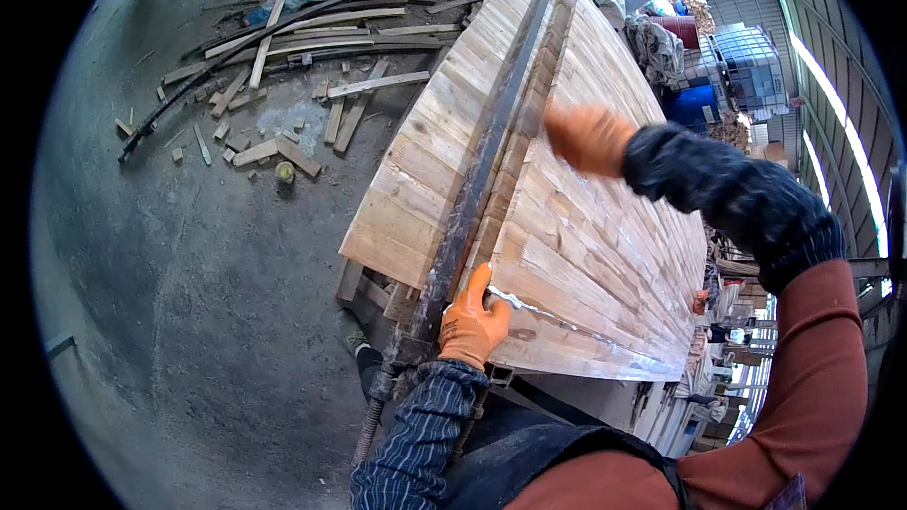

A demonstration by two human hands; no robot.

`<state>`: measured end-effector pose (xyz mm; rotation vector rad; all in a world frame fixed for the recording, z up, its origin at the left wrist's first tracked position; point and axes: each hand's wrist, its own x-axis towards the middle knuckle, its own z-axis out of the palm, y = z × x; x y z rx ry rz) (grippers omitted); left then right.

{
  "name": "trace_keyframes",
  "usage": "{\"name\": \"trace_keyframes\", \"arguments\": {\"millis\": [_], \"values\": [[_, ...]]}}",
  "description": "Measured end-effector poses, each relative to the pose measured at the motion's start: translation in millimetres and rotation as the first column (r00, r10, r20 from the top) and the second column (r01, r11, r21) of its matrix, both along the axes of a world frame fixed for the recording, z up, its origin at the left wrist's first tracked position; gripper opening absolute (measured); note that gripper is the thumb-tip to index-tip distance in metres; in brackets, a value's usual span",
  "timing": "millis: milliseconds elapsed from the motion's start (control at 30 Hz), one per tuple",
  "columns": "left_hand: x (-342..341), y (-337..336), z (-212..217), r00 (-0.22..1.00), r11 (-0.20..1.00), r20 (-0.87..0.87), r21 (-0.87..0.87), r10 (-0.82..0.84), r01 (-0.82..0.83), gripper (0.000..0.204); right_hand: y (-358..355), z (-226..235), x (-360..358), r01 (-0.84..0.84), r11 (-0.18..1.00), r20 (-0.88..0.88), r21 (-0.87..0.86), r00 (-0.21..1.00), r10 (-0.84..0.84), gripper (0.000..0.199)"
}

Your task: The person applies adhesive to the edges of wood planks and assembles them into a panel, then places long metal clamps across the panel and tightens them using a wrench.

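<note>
A large panel of pale wooden strips lies in front of me, broad at the near end and running away to the far end. My left hand, in an orange glove, grips the near edge of this panel beside a long dark metal bar. White glue runs in a line from beside that hand along a joint. Over the panel's middle is my right hand, also orange-gloved and smeared by motion; its fingers and anything in them cannot be made out. Another wooden panel lies left of the bar.
A threaded metal rod sticks out below the bar's near end. Wood offcuts and long dark bars litter the floor at the left. Beyond the panel stand a blue drum and a caged white tank.
</note>
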<state>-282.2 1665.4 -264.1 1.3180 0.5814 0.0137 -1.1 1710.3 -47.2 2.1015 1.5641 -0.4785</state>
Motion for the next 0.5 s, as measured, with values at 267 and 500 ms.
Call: {"name": "trace_keyframes", "arguments": {"millis": [267,500], "values": [[-7.2,14.6,0.7,0.994,0.994,0.026,-0.004,-0.111,0.111,0.070,94.1,68.7,10.4,-0.135,0.871,0.001,0.472,0.988,0.153,0.015],[-7.1,17.6,11.5,0.977,0.977,-0.030,0.009,-0.211,0.211,0.070,-22.3,-10.9,4.8,0.387,0.608,0.369,-0.693,0.915,-0.162,0.032]]}}
